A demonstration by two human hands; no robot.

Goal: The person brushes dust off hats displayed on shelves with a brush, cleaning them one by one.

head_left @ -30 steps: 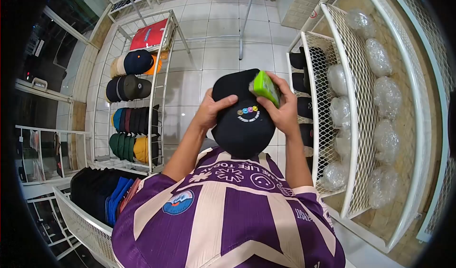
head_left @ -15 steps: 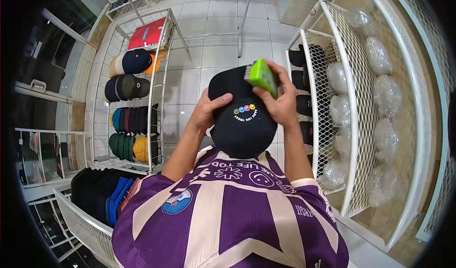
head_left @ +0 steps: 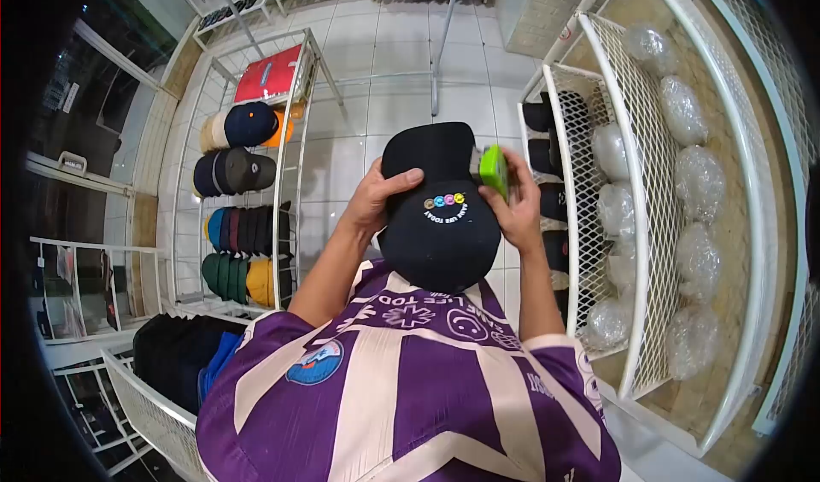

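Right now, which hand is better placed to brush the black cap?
Probably the right hand: it holds the green brush against the black cap, while the left hand grips the cap's other side.

Black cap [head_left: 440,209] is held mid-air in front of the chest btwn both hands: crown faces the camera w/ a small row of coloured dots & an arc of white lettering on its front, flat brim pointing away, left hand [head_left: 376,200] gripping its left side w/ thumb on top. Lime-green brush [head_left: 494,170], a small block seen nearly edge-on, sits in right hand [head_left: 517,210] at cap's right edge, approx. where brim meets crown; bristle contact can't be told.
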